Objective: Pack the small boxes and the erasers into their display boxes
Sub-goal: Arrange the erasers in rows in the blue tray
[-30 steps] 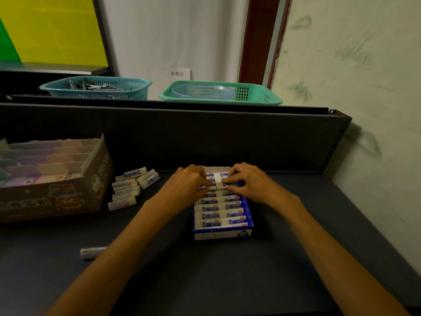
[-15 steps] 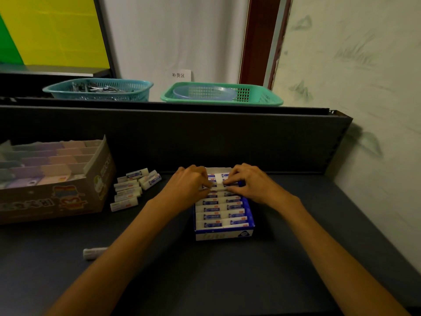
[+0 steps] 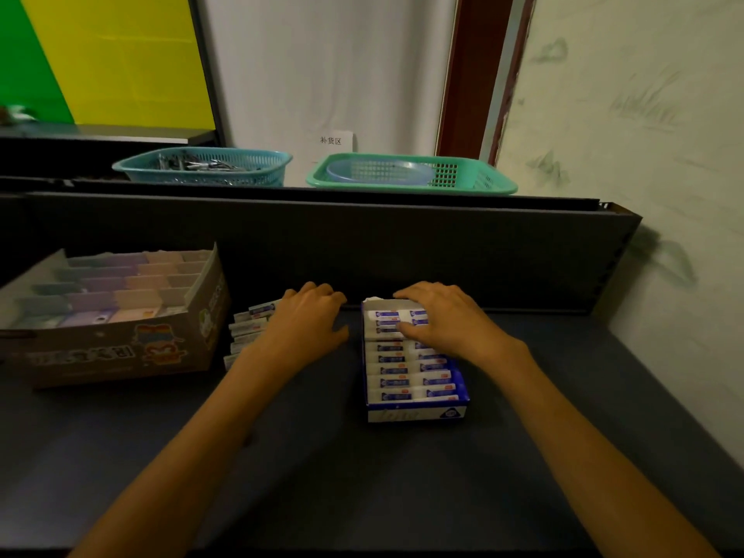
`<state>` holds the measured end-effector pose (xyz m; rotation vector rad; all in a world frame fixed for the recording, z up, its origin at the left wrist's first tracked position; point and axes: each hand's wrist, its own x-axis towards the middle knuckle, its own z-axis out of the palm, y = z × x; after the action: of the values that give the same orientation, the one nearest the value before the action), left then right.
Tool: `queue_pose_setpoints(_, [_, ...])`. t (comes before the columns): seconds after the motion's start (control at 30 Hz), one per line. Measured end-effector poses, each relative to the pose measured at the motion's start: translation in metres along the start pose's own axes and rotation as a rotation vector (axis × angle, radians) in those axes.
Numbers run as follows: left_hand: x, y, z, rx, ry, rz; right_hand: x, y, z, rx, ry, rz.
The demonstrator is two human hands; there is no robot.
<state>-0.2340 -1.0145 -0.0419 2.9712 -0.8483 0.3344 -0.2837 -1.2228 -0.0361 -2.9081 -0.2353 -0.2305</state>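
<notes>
A blue and white display box (image 3: 414, 412) stands on the dark table, filled with rows of white erasers (image 3: 408, 372) in blue-labelled sleeves. My right hand (image 3: 443, 320) lies flat over the far rows, fingers spread and pressing on the erasers. My left hand (image 3: 306, 320) hovers to the left of the box, fingers relaxed, holding nothing. Beneath and beside it lies a loose pile of erasers (image 3: 249, 328), partly hidden by the hand. A cardboard display box (image 3: 120, 348) at the left holds rows of small pastel boxes (image 3: 108, 292).
A dark back panel (image 3: 362, 243) rises behind the table. On the ledge above stand a teal basket (image 3: 201, 167) with metal items and a green basket (image 3: 410, 175). A wall (image 3: 644, 195) closes the right side.
My left hand has left the eraser box and moved left over the loose pile. My right hand has flattened onto the far rows. The view has tilted upward slightly.
</notes>
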Motion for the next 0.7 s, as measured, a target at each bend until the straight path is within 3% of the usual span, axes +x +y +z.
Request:
queue_pose_setpoints(0.43, [-0.063, -0.073, -0.016, -0.04, -0.073, -0.119, 0.02, -0.074, 0.02, -0.018, -0.024, -0.12])
queue_pose_setpoints(0.7, [-0.1, -0.096, -0.016, -0.06, -0.051, -0.088, 0.021, -0.117, 0.036, 0.001, -0.078, -0.17])
